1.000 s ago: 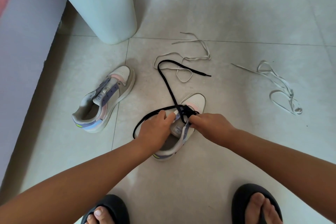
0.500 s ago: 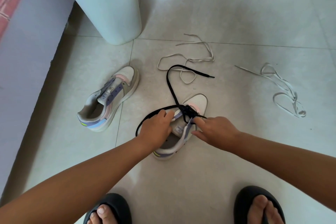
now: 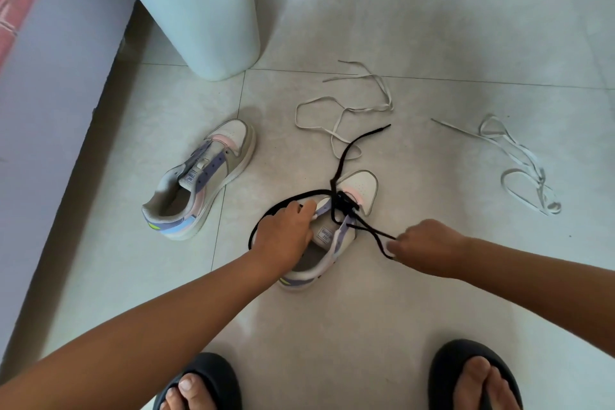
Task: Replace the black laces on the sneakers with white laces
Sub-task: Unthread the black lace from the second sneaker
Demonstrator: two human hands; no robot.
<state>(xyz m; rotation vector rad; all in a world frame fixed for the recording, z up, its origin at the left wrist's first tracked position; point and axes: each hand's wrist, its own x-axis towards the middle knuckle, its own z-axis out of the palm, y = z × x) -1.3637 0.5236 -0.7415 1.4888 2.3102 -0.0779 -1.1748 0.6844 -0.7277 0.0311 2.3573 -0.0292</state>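
Pale tiled floor (image 3: 432, 293) carried a tall white bin (image 3: 199, 17) and two pastel sneakers: the laceless one (image 3: 199, 183) lay left, while the left hand (image 3: 286, 236) gripped the near sneaker (image 3: 332, 226) at its collar. The right hand (image 3: 429, 246) pinched a loop of the black lace (image 3: 346, 156), pulled sideways from the eyelets. Two loose white laces (image 3: 346, 110) (image 3: 519, 163) lay beyond.

L hand (image 3: 286, 236) holds near sneaker (image 3: 361, 186); R hand (image 3: 427, 248) pinches black lace (image 3: 346, 156) pulled sideways.
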